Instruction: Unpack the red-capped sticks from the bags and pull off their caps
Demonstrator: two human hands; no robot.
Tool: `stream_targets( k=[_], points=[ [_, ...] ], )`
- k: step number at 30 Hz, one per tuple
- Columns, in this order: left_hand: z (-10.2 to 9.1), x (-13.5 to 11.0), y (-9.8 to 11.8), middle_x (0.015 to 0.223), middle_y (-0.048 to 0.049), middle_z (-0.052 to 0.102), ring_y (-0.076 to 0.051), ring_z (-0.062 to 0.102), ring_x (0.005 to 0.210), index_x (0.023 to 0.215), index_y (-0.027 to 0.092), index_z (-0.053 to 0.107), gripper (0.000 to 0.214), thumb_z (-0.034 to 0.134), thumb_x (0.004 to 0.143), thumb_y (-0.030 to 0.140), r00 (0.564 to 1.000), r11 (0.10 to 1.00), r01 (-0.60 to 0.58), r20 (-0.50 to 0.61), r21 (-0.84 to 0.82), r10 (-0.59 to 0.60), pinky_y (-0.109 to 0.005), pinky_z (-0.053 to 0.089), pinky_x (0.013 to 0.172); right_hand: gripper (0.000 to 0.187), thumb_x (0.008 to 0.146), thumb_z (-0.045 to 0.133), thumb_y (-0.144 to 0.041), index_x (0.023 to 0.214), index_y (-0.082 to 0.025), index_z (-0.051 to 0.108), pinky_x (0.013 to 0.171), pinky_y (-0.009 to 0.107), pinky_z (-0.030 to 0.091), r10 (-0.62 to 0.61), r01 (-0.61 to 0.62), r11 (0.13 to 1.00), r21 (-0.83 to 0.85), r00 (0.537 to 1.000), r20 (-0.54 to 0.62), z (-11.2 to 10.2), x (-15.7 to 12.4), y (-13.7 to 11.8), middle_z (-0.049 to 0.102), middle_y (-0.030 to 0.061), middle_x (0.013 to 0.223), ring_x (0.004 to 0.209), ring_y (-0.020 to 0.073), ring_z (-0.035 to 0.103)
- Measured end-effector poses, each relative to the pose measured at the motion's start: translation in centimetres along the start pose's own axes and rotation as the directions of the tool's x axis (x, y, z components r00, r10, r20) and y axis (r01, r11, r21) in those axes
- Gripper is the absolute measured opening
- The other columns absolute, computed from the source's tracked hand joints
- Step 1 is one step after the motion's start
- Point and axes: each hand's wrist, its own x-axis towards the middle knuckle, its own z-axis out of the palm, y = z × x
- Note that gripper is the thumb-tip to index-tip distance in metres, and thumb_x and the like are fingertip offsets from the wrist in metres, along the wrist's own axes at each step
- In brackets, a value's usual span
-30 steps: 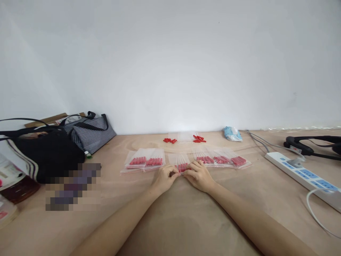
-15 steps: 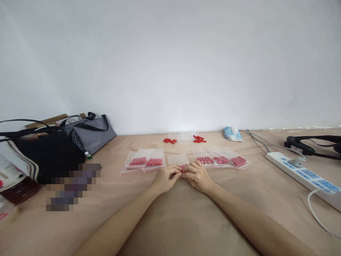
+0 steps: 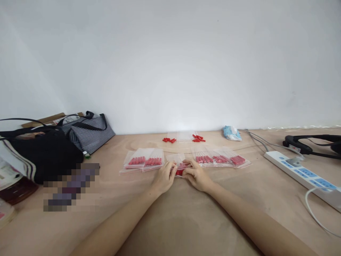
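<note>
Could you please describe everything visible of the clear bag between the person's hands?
The clear bag looks like thin plastic. It lies on the tabletop, its far end toward the wall. Red pieces show near its closer end. The left hand touches its left side, the right hand its right; fingers hide parts. Whether it is sealed is unclear.

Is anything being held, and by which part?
Apparently the middle clear bag, by its near end: left grip at one side, right grip at the other. Pinched or merely pressed, unclear.

Middle bag (image 3: pixel 176 157) partly hidden; black strapped item (image 3: pixel 293 140) cut off by right edge; pixelated object (image 3: pixel 73 185) unidentifiable.
</note>
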Motion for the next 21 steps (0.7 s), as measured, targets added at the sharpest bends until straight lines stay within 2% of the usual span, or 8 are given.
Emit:
stream_targets(
  k=[4, 6, 8, 11, 14, 16, 18, 21],
  points=[
    [-0.7, -0.1, -0.1, 0.122, -0.0082, 0.05, -0.018, 0.047, 0.112, 0.117, 0.017, 0.042, 0.032, 0.03, 0.089, 0.027, 0.99, 0.998, -0.055, 0.129, 0.032, 0.05, -0.034, 0.039, 0.093, 0.009, 0.074, 0.053, -0.013, 0.069, -0.017, 0.059, 0.089, 0.036, 0.041, 0.065, -0.091, 0.966, 0.243, 0.991, 0.114, -2.1, -0.7, 1.0, 0.041, 0.0101, 0.123, 0.11, 0.0196, 0.047],
    [-0.8, -0.2, -0.3, 0.131, -0.0079, 0.042, -0.019, 0.037, 0.122, 0.124, 0.017, 0.039, 0.037, 0.031, 0.089, 0.029, 0.975, 0.992, -0.114, 0.199, 0.06, 0.1, -0.036, 0.033, 0.1, 0.008, 0.07, 0.055, -0.011, 0.065, -0.016, 0.059, 0.089, 0.036, 0.042, 0.077, -0.129, 0.942, 0.311, 0.981, 0.176, -3.1, -0.9, 1.5, 0.045, 0.0097, 0.121, 0.107, 0.0204, 0.05],
    [-0.9, -0.2, -0.4, 0.132, -0.0071, 0.041, -0.02, 0.032, 0.125, 0.125, 0.019, 0.04, 0.039, 0.034, 0.088, 0.031, 0.953, 0.983, -0.168, 0.268, 0.074, 0.143, -0.041, 0.028, 0.103, 0.012, 0.069, 0.053, -0.009, 0.059, -0.016, 0.058, 0.088, 0.036, 0.042, 0.103, -0.16, 0.93, 0.331, 0.978, 0.183, -3.7, -1.0, 2.1, 0.053, 0.0093, 0.112, 0.104, 0.0206, 0.052],
    [-1.0, -0.4, -0.2, 0.128, -0.0067, 0.047, -0.022, 0.036, 0.122, 0.122, 0.02, 0.043, 0.04, 0.042, 0.085, 0.035, 0.936, 0.98, -0.187, 0.316, 0.068, 0.157, -0.045, 0.025, 0.104, 0.012, 0.069, 0.053, -0.011, 0.06, -0.016, 0.059, 0.085, 0.035, 0.044, 0.19, -0.217, 0.928, 0.303, 0.975, 0.118, -3.5, -1.1, 2.8, 0.057, 0.0094, 0.104, 0.101, 0.02, 0.054],
    [-1.4, -0.6, 0.2, 0.123, -0.0071, 0.05, -0.021, 0.045, 0.113, 0.12, 0.021, 0.044, 0.043, 0.05, 0.08, 0.036, 0.948, 0.988, -0.15, 0.29, 0.044, 0.131, -0.039, 0.035, 0.097, 0.013, 0.071, 0.053, -0.015, 0.076, -0.018, 0.065, 0.08, 0.033, 0.045, 0.257, -0.257, 0.938, 0.235, 0.966, 0.029, -2.7, -1.2, 3.4, 0.056, 0.0092, 0.106, 0.098, 0.019, 0.054],
    [-1.6, -0.9, 0.3, 0.118, -0.0068, 0.054, -0.02, 0.05, 0.106, 0.117, 0.02, 0.046, 0.041, 0.051, 0.079, 0.034, 0.96, 0.992, -0.116, 0.26, 0.037, 0.103, -0.035, 0.04, 0.091, 0.017, 0.071, 0.055, -0.017, 0.083, -0.02, 0.067, 0.081, 0.035, 0.043, 0.257, -0.253, 0.958, 0.137, 0.966, -0.012, -2.4, -1.1, 3.4, 0.057, 0.0078, 0.103, 0.094, 0.0188, 0.054],
    [-1.8, -1.1, 0.3, 0.111, -0.0065, 0.057, -0.019, 0.053, 0.1, 0.113, 0.02, 0.049, 0.036, 0.051, 0.079, 0.032, 0.971, 0.995, -0.084, 0.227, 0.048, 0.071, -0.033, 0.043, 0.087, 0.016, 0.07, 0.058, -0.019, 0.082, -0.022, 0.068, 0.08, 0.036, 0.041, 0.234, -0.233, 0.972, 0.026, 0.972, -0.011, -2.4, -0.8, 3.0, 0.059, 0.0061, 0.092, 0.088, 0.0187, 0.053],
    [-1.9, -1.4, 0.2, 0.102, -0.0065, 0.061, -0.02, 0.055, 0.093, 0.106, 0.019, 0.053, 0.032, 0.054, 0.077, 0.031, 0.983, 0.995, -0.062, 0.176, 0.082, 0.047, -0.033, 0.045, 0.082, 0.016, 0.071, 0.058, -0.02, 0.083, -0.024, 0.068, 0.075, 0.034, 0.039, 0.2, -0.197, 0.979, -0.054, 0.978, 0.065, -2.6, -0.4, 2.0, 0.059, 0.004, 0.082, 0.079, 0.0172, 0.052]
  ],
)
